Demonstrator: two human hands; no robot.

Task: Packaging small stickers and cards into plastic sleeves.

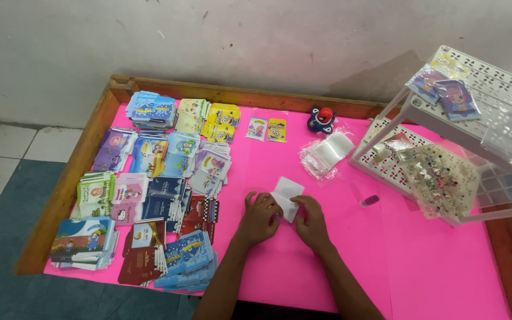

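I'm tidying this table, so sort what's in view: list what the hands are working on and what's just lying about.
In hand:
- white packet, held by left hand and right hand

Lying about:
- stacks of printed card packets on the pink sheet
- two small yellow cards
- clear plastic sleeves
- blue and red toy
- white perforated rack with a bag of beads

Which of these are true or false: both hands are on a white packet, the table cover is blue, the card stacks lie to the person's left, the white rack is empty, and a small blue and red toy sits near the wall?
1. Both the left hand and right hand touch the white packet. True.
2. The table cover is blue. False: it is bright pink.
3. The card stacks lie to the person's left. True.
4. The white rack is empty. False: it holds small packets and a beaded sheet.
5. A blue and red toy sits near the wall. True.
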